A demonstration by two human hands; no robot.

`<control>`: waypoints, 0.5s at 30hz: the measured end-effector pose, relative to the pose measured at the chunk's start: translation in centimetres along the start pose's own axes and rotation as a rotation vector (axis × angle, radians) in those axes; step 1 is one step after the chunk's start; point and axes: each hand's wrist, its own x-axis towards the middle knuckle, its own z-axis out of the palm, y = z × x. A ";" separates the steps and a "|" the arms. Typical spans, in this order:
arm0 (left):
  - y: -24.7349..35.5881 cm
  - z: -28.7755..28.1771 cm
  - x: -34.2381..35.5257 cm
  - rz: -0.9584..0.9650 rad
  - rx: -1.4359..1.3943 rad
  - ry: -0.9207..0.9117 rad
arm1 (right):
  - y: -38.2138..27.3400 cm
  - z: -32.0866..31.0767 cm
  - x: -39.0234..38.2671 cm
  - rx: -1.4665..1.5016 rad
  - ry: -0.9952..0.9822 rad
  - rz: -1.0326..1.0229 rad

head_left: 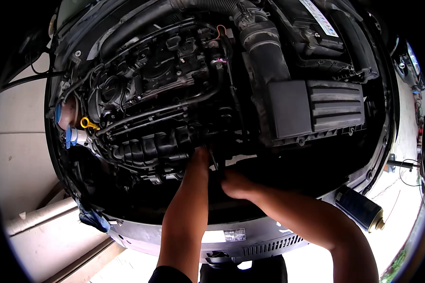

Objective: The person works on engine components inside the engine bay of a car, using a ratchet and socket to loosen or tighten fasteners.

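Observation:
Both my arms reach over the car's front crossmember into the dark gap at the front of the engine. My left hand (202, 154) is beside the black ribbed intake manifold (148, 150), its fingers lost in shadow among the parts. Lower and to the right, my right hand (233, 183) is bent at the wrist, with its fingers also hidden. Between the two hands runs a thin, dark, rod-like piece (214, 159); I cannot make out whether either hand holds it.
A black air filter box (316, 108) and its thick intake duct (264, 52) stand at the right. The yellow dipstick handle (86, 123) sticks up at the left. A spray can (361, 210) lies on the right of the front crossmember (160, 233). A blue cloth (93, 219) hangs at the left.

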 end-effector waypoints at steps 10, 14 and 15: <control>-0.3 -1.2 1.6 0.004 -0.337 -0.179 | -0.5 0.3 -0.1 0.227 0.034 -0.050; -0.2 -1.7 1.7 0.003 -0.380 -0.208 | -1.0 0.2 -0.1 0.249 0.034 -0.012; -0.3 -1.7 1.8 0.002 -0.384 -0.217 | -0.9 0.3 -0.1 0.252 0.038 -0.007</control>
